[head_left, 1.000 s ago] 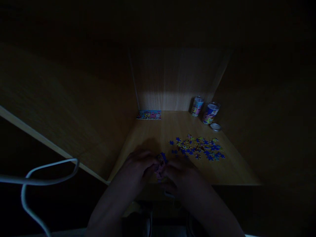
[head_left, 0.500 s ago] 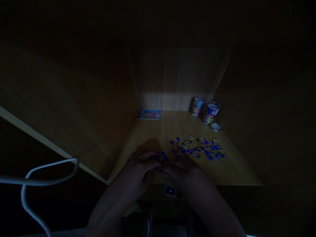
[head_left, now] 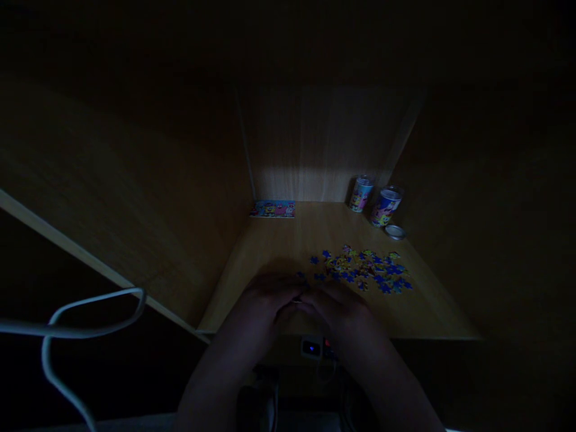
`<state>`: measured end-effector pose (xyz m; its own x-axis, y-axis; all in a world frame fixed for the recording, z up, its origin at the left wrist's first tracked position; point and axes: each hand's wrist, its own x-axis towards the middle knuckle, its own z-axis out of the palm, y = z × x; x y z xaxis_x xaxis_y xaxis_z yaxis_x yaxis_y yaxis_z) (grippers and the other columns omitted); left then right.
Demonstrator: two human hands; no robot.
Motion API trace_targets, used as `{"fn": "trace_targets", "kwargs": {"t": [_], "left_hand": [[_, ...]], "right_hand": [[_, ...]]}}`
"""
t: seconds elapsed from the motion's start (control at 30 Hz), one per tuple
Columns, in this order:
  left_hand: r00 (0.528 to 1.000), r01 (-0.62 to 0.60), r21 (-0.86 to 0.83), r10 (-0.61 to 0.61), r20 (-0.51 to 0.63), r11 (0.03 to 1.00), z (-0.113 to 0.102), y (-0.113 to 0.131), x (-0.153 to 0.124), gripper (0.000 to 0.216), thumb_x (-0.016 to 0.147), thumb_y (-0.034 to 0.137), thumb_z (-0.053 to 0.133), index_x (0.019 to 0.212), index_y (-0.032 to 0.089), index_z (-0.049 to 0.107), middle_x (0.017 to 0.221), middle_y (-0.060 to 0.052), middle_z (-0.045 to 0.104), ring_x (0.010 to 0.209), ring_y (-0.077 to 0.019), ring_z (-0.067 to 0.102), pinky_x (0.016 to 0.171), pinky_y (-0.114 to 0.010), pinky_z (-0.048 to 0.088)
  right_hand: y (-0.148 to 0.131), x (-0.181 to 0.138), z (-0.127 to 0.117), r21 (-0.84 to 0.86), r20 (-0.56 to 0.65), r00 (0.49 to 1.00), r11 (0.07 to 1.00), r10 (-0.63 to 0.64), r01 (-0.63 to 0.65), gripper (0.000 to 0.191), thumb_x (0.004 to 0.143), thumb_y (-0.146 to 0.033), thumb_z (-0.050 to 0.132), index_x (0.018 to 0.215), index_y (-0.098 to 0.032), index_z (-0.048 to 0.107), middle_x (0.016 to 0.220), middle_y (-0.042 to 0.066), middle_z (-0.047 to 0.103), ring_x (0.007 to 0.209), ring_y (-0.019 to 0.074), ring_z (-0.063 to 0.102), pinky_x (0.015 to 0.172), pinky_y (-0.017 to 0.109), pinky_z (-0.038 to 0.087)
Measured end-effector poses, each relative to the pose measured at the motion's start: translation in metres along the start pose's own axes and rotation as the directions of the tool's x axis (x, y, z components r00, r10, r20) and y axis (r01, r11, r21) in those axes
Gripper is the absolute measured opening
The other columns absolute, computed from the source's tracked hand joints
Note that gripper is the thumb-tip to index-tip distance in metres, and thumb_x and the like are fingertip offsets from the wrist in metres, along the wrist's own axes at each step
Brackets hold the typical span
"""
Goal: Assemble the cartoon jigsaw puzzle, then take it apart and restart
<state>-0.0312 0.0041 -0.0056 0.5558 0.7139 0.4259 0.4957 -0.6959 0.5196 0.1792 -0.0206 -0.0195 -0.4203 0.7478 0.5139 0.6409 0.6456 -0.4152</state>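
My left hand (head_left: 256,306) and my right hand (head_left: 337,309) meet near the front edge of the wooden desk (head_left: 270,240), cupped fingertip to fingertip. A small pale sliver (head_left: 297,302) shows between them, while whatever they hold is almost wholly hidden. Just beyond my right hand lies a loose pile of blue and yellow jigsaw pieces (head_left: 362,269). A few blue pieces (head_left: 301,275) sit close to my left fingertips. The dim light makes fine detail hard to see.
A cartoon picture card (head_left: 272,209) lies against the back wall (head_left: 315,144). Two printed cylindrical tins (head_left: 360,194) (head_left: 386,206) and a round metal lid (head_left: 395,232) stand back right. A small device with a lit display (head_left: 311,347) sits below the front edge. A white cable (head_left: 27,326) loops at left.
My hands have drawn closer and moved slightly right, now covering the pink and blue pieces seen a second ago. The device below the desk edge has come into view.
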Motion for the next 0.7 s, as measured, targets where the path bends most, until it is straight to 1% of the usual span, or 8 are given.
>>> {"fn": "trace_targets", "kwargs": {"t": [0.1, 0.2, 0.3, 0.47, 0.53, 0.63, 0.7], "left_hand": [[0.999, -0.022, 0.031, 0.023, -0.028, 0.999, -0.0009, -0.0003, 0.001, 0.021, 0.104, 0.016, 0.067, 0.118, 0.026, 0.079, 0.119, -0.005, 0.083, 0.107, -0.0234, 0.078, 0.099, -0.042, 0.059], [0.999, -0.013, 0.09, 0.016, -0.036, 0.996, -0.0021, 0.0008, 0.0016, 0.017, 0.105, 0.017, 0.066, 0.11, 0.024, 0.08, 0.113, -0.006, 0.084, 0.101, -0.0243, 0.079, 0.096, -0.042, 0.058], [0.999, -0.014, 0.122, 0.019, -0.037, 0.992, -0.0016, 0.0012, 0.0019, 0.015, 0.104, 0.015, 0.067, 0.107, 0.023, 0.079, 0.112, -0.006, 0.085, 0.1, -0.0259, 0.079, 0.096, -0.044, 0.058], [0.999, -0.009, 0.121, 0.013, -0.03, 0.993, 0.0, -0.0027, 0.0007, 0.016, 0.104, 0.016, 0.068, 0.111, 0.024, 0.08, 0.114, -0.006, 0.085, 0.101, -0.0264, 0.079, 0.098, -0.044, 0.057], [0.999, -0.019, 0.115, 0.023, -0.037, 0.993, -0.0001, -0.0038, 0.0002, 0.016, 0.105, 0.017, 0.067, 0.112, 0.024, 0.08, 0.116, -0.006, 0.084, 0.103, -0.0263, 0.079, 0.099, -0.044, 0.057], [0.998, -0.012, 0.08, 0.017, -0.066, 0.997, -0.001, -0.002, -0.0011, 0.018, 0.107, 0.018, 0.065, 0.115, 0.025, 0.08, 0.12, -0.005, 0.084, 0.107, -0.0253, 0.079, 0.099, -0.043, 0.057], [0.994, 0.044, 0.027, -0.041, -0.1, 0.999, -0.0011, 0.0014, -0.0025, 0.017, 0.107, 0.021, 0.065, 0.115, 0.026, 0.08, 0.117, -0.004, 0.084, 0.106, -0.0237, 0.079, 0.096, -0.04, 0.058]], "right_hand": [[0.0001, -0.0003, -0.0005, 0.02, -0.052, 0.999, 1.0, 0.002, -0.001, 0.013, 0.105, -0.019, 0.067, 0.112, -0.025, 0.076, 0.102, 0.004, 0.08, 0.092, 0.0199, 0.076, 0.084, 0.032, 0.063], [0.0023, -0.0012, 0.0018, 0.03, -0.085, 0.996, 0.999, 0.035, -0.032, 0.014, 0.107, -0.022, 0.066, 0.114, -0.026, 0.077, 0.103, 0.004, 0.08, 0.092, 0.0194, 0.076, 0.083, 0.032, 0.063], [0.0042, -0.001, 0.0038, 0.004, -0.065, 0.996, 0.998, 0.064, -0.064, 0.014, 0.105, -0.02, 0.068, 0.114, -0.026, 0.077, 0.104, 0.005, 0.08, 0.092, 0.0198, 0.076, 0.083, 0.032, 0.062], [0.0036, 0.0012, 0.0009, -0.043, -0.063, 0.996, 0.997, 0.059, -0.062, 0.012, 0.103, -0.018, 0.072, 0.109, -0.026, 0.078, 0.097, 0.004, 0.08, 0.089, 0.0203, 0.075, 0.083, 0.033, 0.062], [0.0027, 0.0017, -0.0009, -0.047, -0.057, 0.997, 0.997, 0.056, -0.059, 0.012, 0.103, -0.018, 0.071, 0.106, -0.026, 0.079, 0.097, 0.004, 0.08, 0.09, 0.0211, 0.076, 0.083, 0.034, 0.062], [0.0017, 0.0026, -0.003, 0.057, -0.068, 0.994, 0.995, 0.08, -0.076, 0.014, 0.104, -0.018, 0.069, 0.109, -0.027, 0.079, 0.102, 0.004, 0.081, 0.093, 0.0202, 0.077, 0.085, 0.033, 0.063], [0.0012, 0.0038, -0.0045, 0.155, -0.097, 0.987, 0.981, 0.129, -0.113, 0.013, 0.105, -0.02, 0.068, 0.108, -0.026, 0.078, 0.102, 0.003, 0.082, 0.092, 0.019, 0.078, 0.083, 0.031, 0.063]]}}
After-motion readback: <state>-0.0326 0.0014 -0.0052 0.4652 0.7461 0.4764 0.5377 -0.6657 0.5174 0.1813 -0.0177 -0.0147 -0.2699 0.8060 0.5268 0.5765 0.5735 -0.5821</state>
